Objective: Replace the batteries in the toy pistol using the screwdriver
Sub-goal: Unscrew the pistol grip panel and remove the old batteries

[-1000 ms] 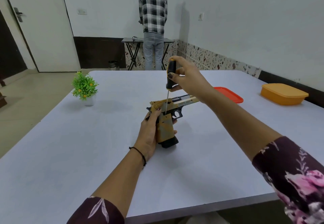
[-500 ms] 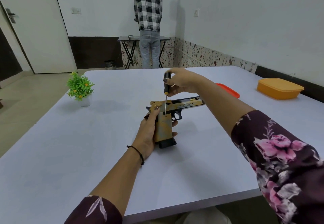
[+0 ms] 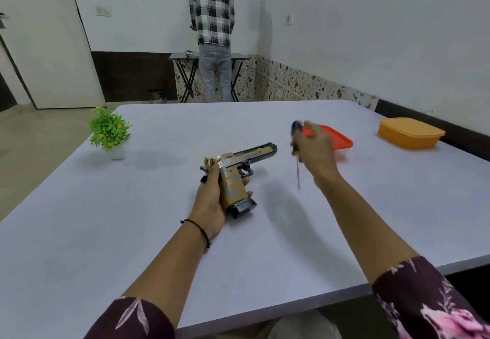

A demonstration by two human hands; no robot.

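White walls (image 3: 371, 33) meet a dark skirting band, with speckled tile along the right side. A white door (image 3: 45, 47) stands at the left beside a beige floor (image 3: 31, 153). A person in a checked shirt (image 3: 212, 7) faces a small folding table (image 3: 185, 57) at the far wall.
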